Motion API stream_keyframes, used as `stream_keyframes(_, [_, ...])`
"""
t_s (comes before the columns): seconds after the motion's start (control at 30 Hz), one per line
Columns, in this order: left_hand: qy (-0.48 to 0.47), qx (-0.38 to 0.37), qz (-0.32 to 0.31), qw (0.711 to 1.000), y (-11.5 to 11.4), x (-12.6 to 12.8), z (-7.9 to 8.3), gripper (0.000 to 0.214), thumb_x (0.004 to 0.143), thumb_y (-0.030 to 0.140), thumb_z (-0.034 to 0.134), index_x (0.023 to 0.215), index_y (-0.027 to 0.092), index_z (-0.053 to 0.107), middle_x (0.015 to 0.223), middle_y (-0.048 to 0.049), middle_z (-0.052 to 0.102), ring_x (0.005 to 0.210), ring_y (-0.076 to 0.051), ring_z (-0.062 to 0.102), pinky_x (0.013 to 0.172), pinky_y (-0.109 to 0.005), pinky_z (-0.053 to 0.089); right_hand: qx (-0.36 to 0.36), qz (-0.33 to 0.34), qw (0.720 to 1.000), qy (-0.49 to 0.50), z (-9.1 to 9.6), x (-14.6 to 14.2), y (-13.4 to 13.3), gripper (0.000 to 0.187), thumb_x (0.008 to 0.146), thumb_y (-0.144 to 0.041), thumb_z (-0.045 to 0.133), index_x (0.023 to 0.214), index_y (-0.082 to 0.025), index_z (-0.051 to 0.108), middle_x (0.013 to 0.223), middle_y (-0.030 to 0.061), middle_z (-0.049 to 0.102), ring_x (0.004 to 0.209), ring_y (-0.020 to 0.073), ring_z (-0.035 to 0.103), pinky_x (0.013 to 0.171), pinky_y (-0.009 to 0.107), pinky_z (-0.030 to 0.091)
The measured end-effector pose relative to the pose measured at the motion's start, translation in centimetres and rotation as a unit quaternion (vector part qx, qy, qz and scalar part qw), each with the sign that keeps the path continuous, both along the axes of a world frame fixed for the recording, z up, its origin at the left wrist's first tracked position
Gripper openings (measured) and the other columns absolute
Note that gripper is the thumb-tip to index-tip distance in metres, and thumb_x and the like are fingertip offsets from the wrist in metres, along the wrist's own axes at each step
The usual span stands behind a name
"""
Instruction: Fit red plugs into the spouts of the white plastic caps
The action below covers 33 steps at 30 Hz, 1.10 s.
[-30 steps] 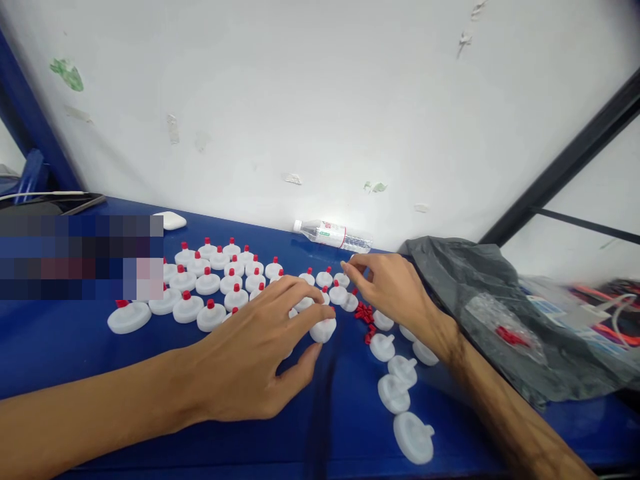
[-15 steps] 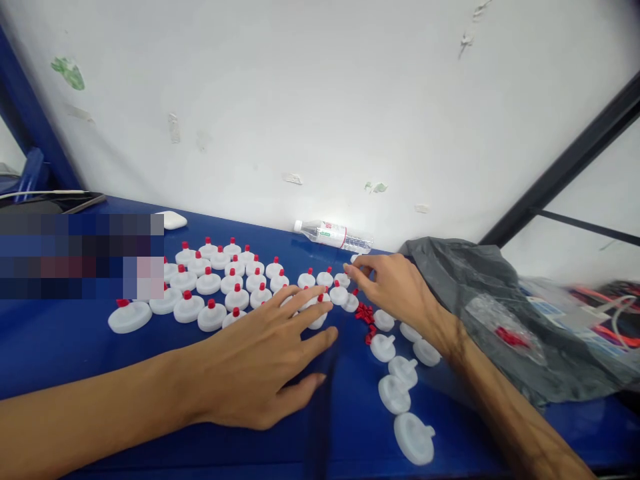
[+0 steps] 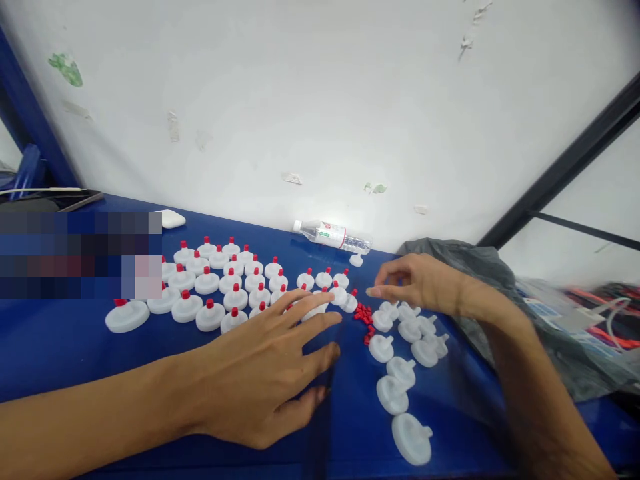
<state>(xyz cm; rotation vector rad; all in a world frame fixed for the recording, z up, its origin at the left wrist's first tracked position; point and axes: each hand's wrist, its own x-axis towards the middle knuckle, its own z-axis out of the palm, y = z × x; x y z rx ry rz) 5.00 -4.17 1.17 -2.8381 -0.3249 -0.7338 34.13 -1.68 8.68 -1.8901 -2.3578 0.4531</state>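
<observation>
My left hand (image 3: 277,370) reaches over the table with its fingers spread, holding nothing. Its fingertips are beside white discs with red-capped nozzles, one of them a capped disc (image 3: 339,295); whether they touch it I cannot tell. Above the small pile of loose red caps (image 3: 364,312) hovers my right hand (image 3: 420,283), fingers curled and thumb a little apart from them, with nothing visible between. Uncapped white discs (image 3: 383,348) lie below and beside it, their nozzles bare. Many capped discs (image 3: 206,283) stand nozzle-up in rows to the left, some hidden behind my left hand.
A clear plastic bottle (image 3: 330,235) lies along the wall, with a single uncapped disc (image 3: 356,260) in front. Grey plastic sheeting (image 3: 545,360) covers the right side. A white rounded object (image 3: 173,219) sits at the back left, beside a blurred-out patch.
My right hand has moved right, away from the capped discs at the back, and its thumb and fingers have parted. A red-capped disc shows where it was. My left hand shifted slightly.
</observation>
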Motion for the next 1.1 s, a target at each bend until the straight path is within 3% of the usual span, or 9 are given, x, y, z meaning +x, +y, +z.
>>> stream_keyframes(0.13, [-0.032,-0.001,-0.032,0.999,0.0,0.2,0.3,0.025,0.096,0.027,0.055,0.112,0.016,0.071,0.125,-0.0133,0.069,0.13,-0.036,0.054,0.11,-0.053,0.044,-0.138,0.032,0.983,0.115,1.4,0.8,-1.7,0.021,0.082,-0.039,0.079,0.095,-0.023,0.079,0.07,0.0013,0.073,0.052,0.011,0.058,0.045,0.021,0.04])
stream_keyframes(0.27, [-0.04,-0.003,-0.04,0.998,0.0,0.2,0.3,0.022,0.096,0.024,0.054,0.109,0.016,0.071,0.117,-0.012,0.07,0.12,-0.034,0.059,0.106,-0.051,0.044,-0.322,0.07,0.93,0.163,2.3,0.4,-3.6,0.025,0.068,-0.033,0.09,0.089,-0.023,0.081,0.073,0.0024,0.076,0.057,0.0113,0.066,0.05,0.017,0.046])
stream_keyframes(0.33, [-0.037,-0.008,-0.04,0.998,-0.1,0.2,0.3,0.021,0.096,0.023,0.054,0.108,0.016,0.07,0.116,-0.0119,0.07,0.118,-0.033,0.06,0.107,-0.05,0.044,-0.406,0.058,0.896,0.171,2.3,-0.1,-4.3,0.031,0.07,-0.038,0.089,0.094,-0.021,0.081,0.078,0.0055,0.079,0.062,0.0132,0.071,0.055,0.018,0.051])
stream_keyframes(0.4, [-0.032,-0.01,-0.04,0.999,-0.2,0.2,0.3,0.02,0.096,0.022,0.055,0.107,0.016,0.07,0.115,-0.0116,0.069,0.118,-0.032,0.06,0.108,-0.049,0.043,-0.438,0.039,0.883,0.162,2.0,-0.6,-4.7,0.031,0.071,-0.037,0.089,0.096,-0.021,0.082,0.079,0.0057,0.079,0.056,0.0118,0.069,0.055,0.018,0.053])
stream_keyframes(0.57, [-0.041,-0.002,-0.048,0.998,-0.1,0.3,0.3,0.019,0.095,0.022,0.056,0.105,0.016,0.071,0.11,-0.0123,0.07,0.113,-0.032,0.062,0.106,-0.05,0.046,-0.403,0.053,0.9,0.158,0.9,-1.6,-4.7,0.012,0.076,-0.019,0.083,0.088,-0.023,0.083,0.076,0.004,0.079,0.052,0.0111,0.067,0.053,0.016,0.051])
stream_keyframes(0.67, [-0.024,0.016,-0.052,0.998,0.0,0.3,0.4,0.02,0.095,0.021,0.056,0.106,0.016,0.072,0.111,-0.0129,0.07,0.112,-0.032,0.061,0.106,-0.048,0.046,-0.42,0.076,0.892,0.148,0.7,-2.0,-4.5,0.015,0.078,-0.015,0.079,0.088,-0.025,0.084,0.078,0.003,0.079,0.052,0.0105,0.066,0.054,0.016,0.051])
stream_keyframes(0.9, [-0.045,-0.005,-0.029,0.999,-0.3,0.3,0.1,0.023,0.097,0.016,0.051,0.107,0.013,0.071,0.107,-0.0118,0.07,0.11,-0.03,0.06,0.105,-0.046,0.045,-0.349,0.15,0.917,0.119,1.1,-2.8,-4.5,0.015,0.09,-0.019,0.069,0.094,-0.022,0.084,0.083,0.006,0.079,0.053,0.0106,0.068,0.059,0.018,0.052])
stream_keyframes(1.1, [-0.074,-0.039,-0.039,0.996,0.1,0.1,0.0,0.022,0.095,0.012,0.05,0.109,0.012,0.068,0.104,-0.0136,0.067,0.103,-0.03,0.059,0.097,-0.048,0.046,-0.252,0.174,0.947,0.095,0.3,-3.5,-3.9,0.01,0.089,-0.031,0.072,0.089,-0.024,0.08,0.069,0.0,0.076,0.057,0.0144,0.066,0.051,0.022,0.048])
